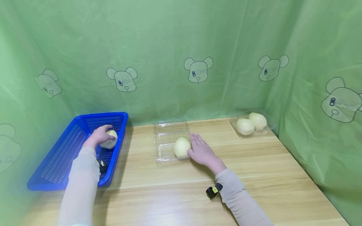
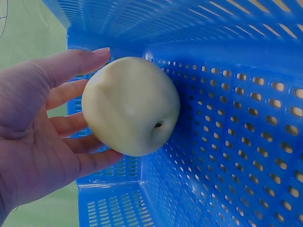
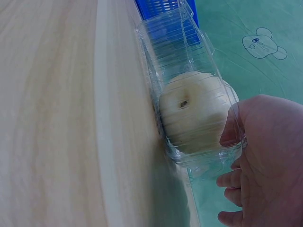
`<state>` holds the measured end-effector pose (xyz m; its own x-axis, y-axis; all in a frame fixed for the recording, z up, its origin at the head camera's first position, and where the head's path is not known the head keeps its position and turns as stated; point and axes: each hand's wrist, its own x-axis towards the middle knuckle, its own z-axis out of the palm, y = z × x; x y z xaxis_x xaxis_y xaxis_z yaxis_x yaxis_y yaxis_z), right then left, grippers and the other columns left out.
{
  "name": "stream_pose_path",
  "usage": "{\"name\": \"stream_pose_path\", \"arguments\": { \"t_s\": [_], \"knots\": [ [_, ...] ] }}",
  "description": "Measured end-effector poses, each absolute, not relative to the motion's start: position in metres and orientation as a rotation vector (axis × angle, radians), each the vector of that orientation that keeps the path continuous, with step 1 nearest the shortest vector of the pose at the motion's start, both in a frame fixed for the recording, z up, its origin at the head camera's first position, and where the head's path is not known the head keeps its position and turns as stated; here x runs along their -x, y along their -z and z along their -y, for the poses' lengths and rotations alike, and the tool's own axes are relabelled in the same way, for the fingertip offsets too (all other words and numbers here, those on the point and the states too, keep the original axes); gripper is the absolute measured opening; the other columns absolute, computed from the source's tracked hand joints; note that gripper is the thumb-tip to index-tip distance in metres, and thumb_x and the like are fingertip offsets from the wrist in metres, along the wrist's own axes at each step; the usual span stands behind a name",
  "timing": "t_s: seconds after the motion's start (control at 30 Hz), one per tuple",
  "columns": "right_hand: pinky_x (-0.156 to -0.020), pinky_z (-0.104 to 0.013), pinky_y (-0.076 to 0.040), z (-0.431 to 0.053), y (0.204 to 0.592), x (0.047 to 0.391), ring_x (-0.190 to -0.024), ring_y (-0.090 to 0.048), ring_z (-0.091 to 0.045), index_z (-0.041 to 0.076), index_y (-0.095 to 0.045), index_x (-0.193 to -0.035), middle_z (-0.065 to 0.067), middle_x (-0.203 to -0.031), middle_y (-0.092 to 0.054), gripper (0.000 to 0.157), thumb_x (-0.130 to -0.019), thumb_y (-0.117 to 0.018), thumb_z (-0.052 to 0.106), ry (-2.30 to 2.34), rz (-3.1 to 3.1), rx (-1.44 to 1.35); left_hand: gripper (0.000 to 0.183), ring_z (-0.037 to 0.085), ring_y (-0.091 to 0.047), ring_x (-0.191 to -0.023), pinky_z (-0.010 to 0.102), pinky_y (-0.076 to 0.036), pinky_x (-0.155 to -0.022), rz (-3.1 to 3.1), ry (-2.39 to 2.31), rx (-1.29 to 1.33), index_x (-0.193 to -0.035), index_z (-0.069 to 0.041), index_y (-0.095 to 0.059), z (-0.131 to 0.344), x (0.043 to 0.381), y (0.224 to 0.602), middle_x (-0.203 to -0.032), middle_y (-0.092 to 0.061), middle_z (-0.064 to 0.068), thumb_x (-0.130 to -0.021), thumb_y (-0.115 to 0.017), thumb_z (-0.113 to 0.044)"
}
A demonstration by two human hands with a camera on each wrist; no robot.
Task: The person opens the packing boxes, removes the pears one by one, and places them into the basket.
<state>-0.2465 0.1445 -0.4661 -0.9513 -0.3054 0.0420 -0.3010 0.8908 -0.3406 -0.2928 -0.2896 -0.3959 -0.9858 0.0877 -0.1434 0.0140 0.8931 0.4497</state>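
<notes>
In the head view my left hand [image 1: 100,135] reaches into a blue plastic basket [image 1: 124,121] and holds a pale yellow pear [image 1: 112,143]. The left wrist view shows the thumb along one side of this pear [image 2: 130,106] and the fingers around the other. A second pear [image 1: 182,147] sits at the right end of an opened clear plastic clamshell box [image 1: 165,152]. My right hand [image 1: 202,152] lies against that box's right end, fingers extended outside it. In the right wrist view its thumb shows through the plastic beside the pear [image 3: 194,113].
Two more pears [image 1: 245,126] rest in another clear plastic box [image 1: 254,135] at the table's back right. The wooden table [image 1: 158,201] meets green curtains [image 1: 169,40] at the back and sides. A black wrist camera [image 1: 214,190] is strapped to the right sleeve.
</notes>
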Motion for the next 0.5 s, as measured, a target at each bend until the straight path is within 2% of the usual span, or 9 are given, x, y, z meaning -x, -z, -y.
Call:
{"name": "stream_pose_path", "arguments": {
  "t_s": [0.5],
  "knots": [
    [-0.113, -0.046, -0.017, -0.144, 0.4655, 0.2455, -0.139, -0.01, -0.029, 0.005, -0.009, -0.144, -0.011, -0.151, -0.013, 0.07, -0.086, -0.035, 0.036, 0.556, -3.043, 0.492, 0.062, 0.05, -0.037, -0.116, 0.058, -0.036, -0.094, -2.925, -0.679, -0.057, -0.134, 0.005, -0.032, 0.2912, 0.2889, 0.3883, -0.127, -0.038, 0.038, -0.086, -0.053, -0.028]
  ]
}}
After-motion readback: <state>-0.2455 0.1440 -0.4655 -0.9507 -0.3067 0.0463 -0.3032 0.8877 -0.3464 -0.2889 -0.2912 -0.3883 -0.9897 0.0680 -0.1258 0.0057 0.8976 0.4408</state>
